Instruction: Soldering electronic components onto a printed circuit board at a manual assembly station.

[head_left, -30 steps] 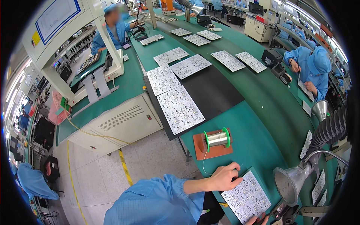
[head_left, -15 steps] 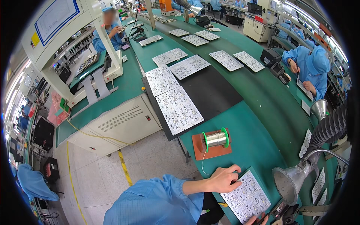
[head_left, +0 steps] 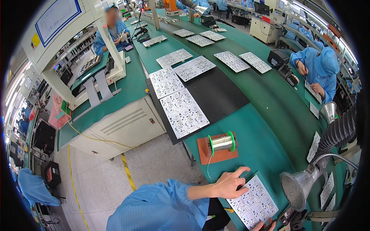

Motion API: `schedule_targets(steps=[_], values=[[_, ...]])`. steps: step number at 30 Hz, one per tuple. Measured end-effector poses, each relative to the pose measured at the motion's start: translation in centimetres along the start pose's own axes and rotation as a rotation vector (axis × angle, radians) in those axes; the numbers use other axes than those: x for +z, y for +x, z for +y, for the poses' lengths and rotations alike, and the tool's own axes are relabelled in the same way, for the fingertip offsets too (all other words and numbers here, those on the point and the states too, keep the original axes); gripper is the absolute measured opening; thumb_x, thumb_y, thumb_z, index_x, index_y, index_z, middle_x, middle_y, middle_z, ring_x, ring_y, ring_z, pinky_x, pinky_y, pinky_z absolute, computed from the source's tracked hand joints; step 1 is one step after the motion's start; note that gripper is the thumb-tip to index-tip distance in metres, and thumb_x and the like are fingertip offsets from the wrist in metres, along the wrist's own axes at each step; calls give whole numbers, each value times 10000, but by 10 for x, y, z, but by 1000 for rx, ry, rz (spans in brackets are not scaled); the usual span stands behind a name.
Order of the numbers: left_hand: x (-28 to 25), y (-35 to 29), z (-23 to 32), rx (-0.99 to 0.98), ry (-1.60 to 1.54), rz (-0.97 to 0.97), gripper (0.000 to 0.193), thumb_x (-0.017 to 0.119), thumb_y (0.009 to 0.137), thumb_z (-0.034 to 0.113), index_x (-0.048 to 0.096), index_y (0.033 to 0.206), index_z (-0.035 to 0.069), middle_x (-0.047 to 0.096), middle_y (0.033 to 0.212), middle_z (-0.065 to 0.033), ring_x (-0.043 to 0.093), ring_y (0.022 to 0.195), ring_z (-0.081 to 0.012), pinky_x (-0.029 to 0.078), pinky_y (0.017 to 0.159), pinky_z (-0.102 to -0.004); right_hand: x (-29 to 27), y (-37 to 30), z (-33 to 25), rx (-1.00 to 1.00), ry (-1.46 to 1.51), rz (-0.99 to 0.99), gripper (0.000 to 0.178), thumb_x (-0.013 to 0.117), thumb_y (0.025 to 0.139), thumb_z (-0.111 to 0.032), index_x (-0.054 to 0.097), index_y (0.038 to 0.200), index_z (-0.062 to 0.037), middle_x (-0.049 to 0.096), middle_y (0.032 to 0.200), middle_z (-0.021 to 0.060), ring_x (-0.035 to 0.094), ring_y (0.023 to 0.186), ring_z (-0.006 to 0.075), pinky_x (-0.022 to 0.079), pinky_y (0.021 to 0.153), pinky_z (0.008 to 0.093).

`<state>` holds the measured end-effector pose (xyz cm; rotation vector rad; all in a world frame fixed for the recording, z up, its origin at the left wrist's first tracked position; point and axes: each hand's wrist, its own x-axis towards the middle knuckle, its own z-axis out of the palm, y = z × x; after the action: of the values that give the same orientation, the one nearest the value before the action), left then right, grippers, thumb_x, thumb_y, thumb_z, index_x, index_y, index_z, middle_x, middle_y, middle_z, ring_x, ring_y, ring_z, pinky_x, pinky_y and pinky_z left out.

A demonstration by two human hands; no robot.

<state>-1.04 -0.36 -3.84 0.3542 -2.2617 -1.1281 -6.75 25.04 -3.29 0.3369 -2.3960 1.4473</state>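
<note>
Curving its fingers (head_left: 239,170) over the upper-left edge of the white circuit board (head_left: 255,204) on the green bench (head_left: 262,142), the left hand (head_left: 228,185) may pinch the slack wire (head_left: 208,168); I cannot tell, nor what the right hand (head_left: 265,225) grips at the lower edge. A snagged wire could drag the board askew. Silvery and smooth, the spool (head_left: 222,143) sits between round green flanges (head_left: 232,141); the board is flat, rectangular, speckled.

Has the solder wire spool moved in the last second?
No; the solder wire spool sits in the same place relative to the black mat.
</note>
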Motion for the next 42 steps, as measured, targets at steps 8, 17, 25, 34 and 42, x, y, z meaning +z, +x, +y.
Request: schedule_targets(steps=[8, 17, 25, 34, 42], values=[[-2, 0, 0, -39, 12, -108, 364, 707, 788, 307, 545, 602, 39, 469, 1316, -117, 625, 616, -227, 495, 572, -375, -1, -1, 1, 1, 17, -6, 476, 668, 878, -64, 485, 1316, -27, 600, 1163, 188, 605, 1005, 259, 508, 817, 356], [-6, 0, 3, -97, 6, -220, 381, 724, 765, 300, 531, 576, 31, 455, 1334, -118, 622, 715, -234, 491, 604, -375, 0, -5, 2, 72, 26, 22, 479, 666, 877, -51, 483, 1319, -39, 599, 1178, 175, 606, 1000, 253, 509, 806, 350], [-21, 2, 30, 141, 49, -65, 356, 800, 673, 281, 562, 678, 16, 365, 1385, -228, 318, 1278, -442, 298, 1039, -521, -6, -1, 14, -108, 65, 70, 504, 683, 840, 2, 474, 1298, 25, 626, 1091, 191, 615, 914, 246, 517, 749, 356], [-7, 0, 54, 51, -357, 113, 400, 808, 704, 70, 565, 1013, -4, 595, 1073, -128, 617, 946, -233, 509, 773, -313, 5, 13, 3, -287, 66, 370, 658, 817, 734, -103, 487, 1293, 6, 571, 1201, 216, 619, 978, 328, 547, 768, 405], [8, 5, 57, 125, -453, 257, 476, 827, 683, 69, 564, 1072, -5, 610, 1001, -109, 607, 887, -229, 487, 761, -316, 17, 7, -3, -153, 238, 377, 586, 753, 794, -69, 465, 1293, 35, 565, 1201, 245, 601, 1023, 341, 510, 842, 428]])
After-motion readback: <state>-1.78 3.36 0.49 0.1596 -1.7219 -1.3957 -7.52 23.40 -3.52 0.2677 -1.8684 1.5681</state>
